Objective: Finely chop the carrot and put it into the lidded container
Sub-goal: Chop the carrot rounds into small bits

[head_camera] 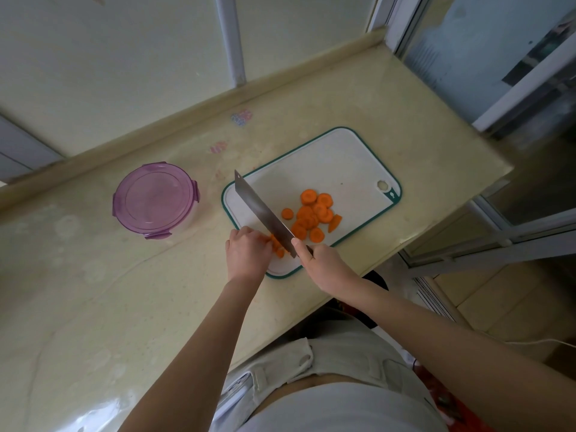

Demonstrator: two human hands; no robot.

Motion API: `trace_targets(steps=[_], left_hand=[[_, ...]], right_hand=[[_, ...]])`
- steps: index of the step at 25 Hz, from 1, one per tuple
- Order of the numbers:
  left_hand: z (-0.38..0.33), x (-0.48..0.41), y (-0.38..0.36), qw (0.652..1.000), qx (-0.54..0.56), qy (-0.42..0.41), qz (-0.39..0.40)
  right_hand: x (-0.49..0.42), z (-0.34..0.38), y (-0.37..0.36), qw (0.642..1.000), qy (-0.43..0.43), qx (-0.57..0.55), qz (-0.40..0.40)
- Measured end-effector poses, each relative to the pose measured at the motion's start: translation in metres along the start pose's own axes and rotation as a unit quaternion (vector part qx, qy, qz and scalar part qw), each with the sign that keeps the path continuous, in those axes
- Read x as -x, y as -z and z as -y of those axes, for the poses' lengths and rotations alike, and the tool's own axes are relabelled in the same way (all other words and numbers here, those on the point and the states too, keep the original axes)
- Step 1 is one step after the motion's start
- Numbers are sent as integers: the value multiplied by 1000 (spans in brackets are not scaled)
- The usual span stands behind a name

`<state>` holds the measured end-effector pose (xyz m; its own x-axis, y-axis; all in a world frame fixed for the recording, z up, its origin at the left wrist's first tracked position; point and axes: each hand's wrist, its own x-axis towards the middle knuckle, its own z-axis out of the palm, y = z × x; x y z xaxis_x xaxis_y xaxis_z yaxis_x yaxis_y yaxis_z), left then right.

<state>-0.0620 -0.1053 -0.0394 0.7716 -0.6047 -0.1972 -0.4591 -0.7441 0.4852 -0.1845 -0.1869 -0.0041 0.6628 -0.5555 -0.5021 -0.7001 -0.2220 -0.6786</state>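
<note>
Nearest us, at the bottom of the frame, a pale shirt (343,410) and two bare forearms (199,353) reach up over the cream counter (124,291). At centre we see the right grip (324,263) wrapped round the handle of a cleaver (265,213), whose blade slants to the upper left over the white, green-edged cutting board (327,160). The left grip (247,254), fingers curled, holds carrot pieces (277,246) against the blade's left side. Carrot rounds (314,213) lie heaped to the right of the blade. The purple lidded container (154,201) stands left of the board, closed.
</note>
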Motion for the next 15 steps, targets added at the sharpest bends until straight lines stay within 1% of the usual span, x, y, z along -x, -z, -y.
trace_targets(steps=[7,10,12,15], left_hand=[[-1,-1,-1,1000,-9,22,2],[-2,-1,-1,1000,-13,20,-1],[-3,-1,0,1000,-18,16,0],[-2,2,0,1000,-11,14,-5]], right_hand=[[-3,0,-12,999,-6,39,-9],[-6,5,-14,998,13,55,1],[-8,6,-18,996,27,88,11],[-9,2,-25,997,14,77,-25]])
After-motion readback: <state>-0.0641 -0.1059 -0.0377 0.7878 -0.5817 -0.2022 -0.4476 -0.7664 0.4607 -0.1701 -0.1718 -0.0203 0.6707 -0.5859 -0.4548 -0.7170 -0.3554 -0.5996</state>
